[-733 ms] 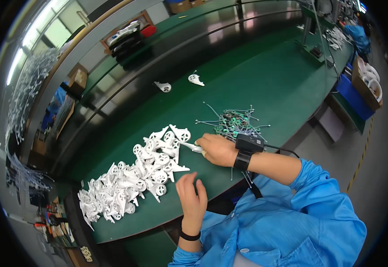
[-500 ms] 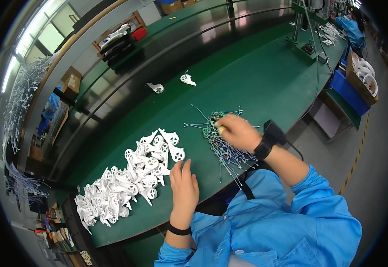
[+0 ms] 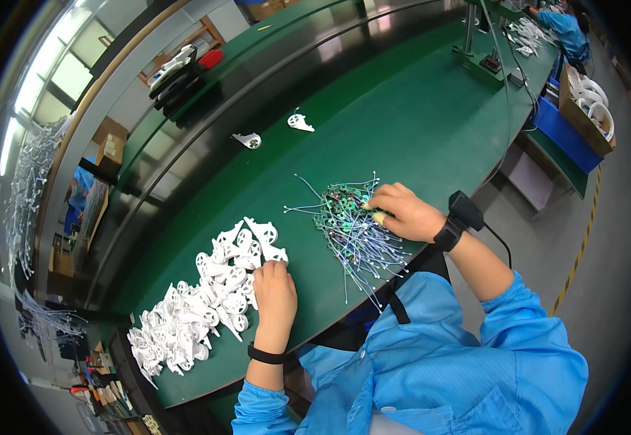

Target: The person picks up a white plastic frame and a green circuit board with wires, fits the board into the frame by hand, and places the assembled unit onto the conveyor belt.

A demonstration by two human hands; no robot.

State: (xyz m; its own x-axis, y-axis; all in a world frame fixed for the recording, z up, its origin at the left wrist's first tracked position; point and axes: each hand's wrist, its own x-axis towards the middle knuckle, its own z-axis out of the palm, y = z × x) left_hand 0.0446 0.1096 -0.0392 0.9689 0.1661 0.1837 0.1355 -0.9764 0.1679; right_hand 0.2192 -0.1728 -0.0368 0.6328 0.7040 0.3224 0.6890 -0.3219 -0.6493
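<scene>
**Both hands down on two heaps at a green factory bench**

A long green work table (image 3: 431, 130) curves away through a factory hall, with a darker glossy strip running along its far side and bright windows at the upper left. Another person in a blue coat (image 3: 562, 25) works at the far right end, near cardboard boxes and a blue bin on the floor.

The near edge of the table runs right under the person's blue-sleeved arms. Wide bare green surface lies beyond both heaps; two stray white plastic pieces (image 3: 272, 132) sit alone on it, well apart from everything else.

The left hand (image 3: 275, 290) rests with its fingers curled on the near end of a heap of white moulded plastic parts with round hubs and tapering arms (image 3: 207, 297). Whether it grips one cannot be told. The heap's long axis runs from lower left to upper right, roughly along the table edge.

The right hand (image 3: 402, 212), with a black wrist device, has its fingers bent down into a tangle of small green circuit boards with thin pale wires (image 3: 352, 225); its thumb and fingertips pinch at the top of the tangle. The wires fan mostly toward the near edge.
</scene>
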